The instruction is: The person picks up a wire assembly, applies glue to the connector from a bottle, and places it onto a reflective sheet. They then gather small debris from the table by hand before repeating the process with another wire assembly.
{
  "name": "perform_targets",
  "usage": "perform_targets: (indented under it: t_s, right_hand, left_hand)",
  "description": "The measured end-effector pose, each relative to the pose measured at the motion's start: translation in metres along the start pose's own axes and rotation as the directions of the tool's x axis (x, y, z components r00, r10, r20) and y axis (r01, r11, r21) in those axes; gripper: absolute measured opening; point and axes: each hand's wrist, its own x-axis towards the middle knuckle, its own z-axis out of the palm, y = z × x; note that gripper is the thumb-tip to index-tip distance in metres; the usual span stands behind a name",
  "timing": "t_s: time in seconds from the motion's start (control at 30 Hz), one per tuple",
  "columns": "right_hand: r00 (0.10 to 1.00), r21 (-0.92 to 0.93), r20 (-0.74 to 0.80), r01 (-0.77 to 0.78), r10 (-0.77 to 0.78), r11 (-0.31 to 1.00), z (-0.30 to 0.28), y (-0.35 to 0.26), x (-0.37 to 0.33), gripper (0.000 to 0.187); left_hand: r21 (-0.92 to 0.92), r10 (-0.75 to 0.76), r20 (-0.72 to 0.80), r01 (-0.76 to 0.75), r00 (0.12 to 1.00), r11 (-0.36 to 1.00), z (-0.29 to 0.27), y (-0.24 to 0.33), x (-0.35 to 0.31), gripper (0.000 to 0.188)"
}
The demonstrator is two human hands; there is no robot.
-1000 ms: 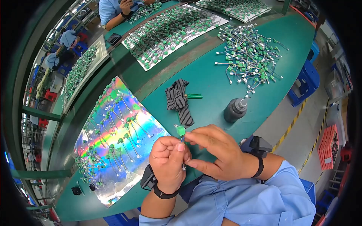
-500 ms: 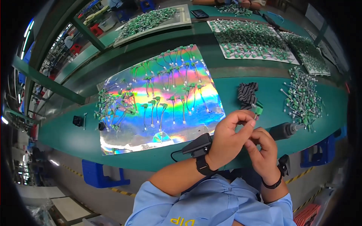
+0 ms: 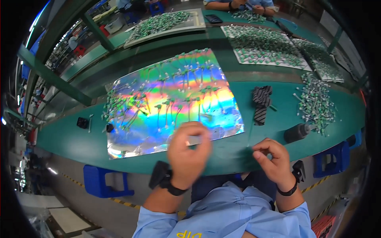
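My left hand (image 3: 188,152) is smeared by motion over the near edge of the shiny rainbow-coloured sheet (image 3: 139,147); its thumb and forefinger curl toward each other, and what they hold cannot be made out. A blurred greenish connector (image 3: 205,116) shows just beyond its fingers. Rows of green connectors with short wire leads (image 3: 179,112) lie across the sheet, with a tangled heap of them (image 3: 123,107) at its left. My right hand (image 3: 274,160) is closed in a pinch over the green table, a thin pale stick (image 3: 250,136) standing up from its fingertips.
A striped dark cloth bundle (image 3: 262,104) and a black bottle (image 3: 295,133) lie right of the sheet, beside a wire-lead pile (image 3: 317,104). Loaded boards (image 3: 270,45) stand beyond, near another person's hands (image 3: 258,9). A small black block (image 3: 82,123) sits far left.
My left hand has moved left, from beside my right hand to the sheet, with the green connector no longer plainly visible in its fingers. My right hand stays nearly in place. The view has shifted slightly.
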Motion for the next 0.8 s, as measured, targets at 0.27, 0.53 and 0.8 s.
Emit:
perform_targets:
  t_s: [0.27, 0.53, 0.8]
  right_hand:
    - [0.995, -0.106, 0.015, -0.101, 0.104, 0.989, 0.004, 0.022, -0.009, 0.011]
    - [0.999, -0.248, -0.013, -0.040, 0.038, 0.968, -0.006, 0.036, -0.007, 0.008]
    - [0.992, -0.360, -0.015, 0.111, -0.125, 0.926, -0.008, 0.045, -0.014, 0.009]
  left_hand:
    - [0.389, -0.408, -0.251, 0.477, 0.878, 0.788, -0.110, -0.076, -0.001, 0.009]
    - [0.712, -0.323, -0.202, 0.365, 0.924, 0.599, -0.119, -0.088, -0.004, 0.013]
    - [0.561, -0.101, 0.090, 0.034, 0.991, 0.827, -0.034, -0.022, -0.026, 0.008]
